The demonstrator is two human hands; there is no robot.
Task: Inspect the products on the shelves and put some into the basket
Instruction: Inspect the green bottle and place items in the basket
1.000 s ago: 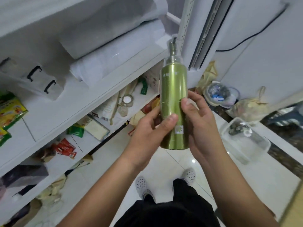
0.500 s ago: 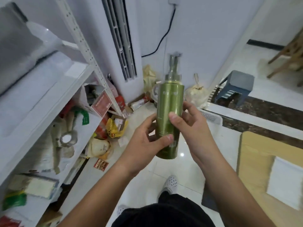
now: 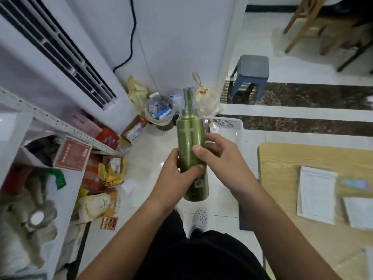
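Observation:
A tall green metallic pump bottle (image 3: 190,136) with a silver pump head stands upright in front of me, above the floor. My left hand (image 3: 177,176) grips its lower half from the left, thumb across the front. My right hand (image 3: 220,156) holds its middle from the right, thumb on the front. A white plastic basket (image 3: 228,123) sits on the floor just behind the bottle, mostly hidden by it and my right hand. The white shelf (image 3: 66,184) with packaged goods is at my left.
A white standing air conditioner (image 3: 66,57) is at the back left. Bags and a small bin (image 3: 159,112) crowd the corner. A grey-blue stool (image 3: 252,73) stands beyond the dark floor strip. A wooden table (image 3: 292,164) with papers is on the right. Snack packets litter the floor under the shelf.
My view has swung right, away from the shelf toward the floor and table. The bottle has stayed upright in both hands and the basket has come into view behind it.

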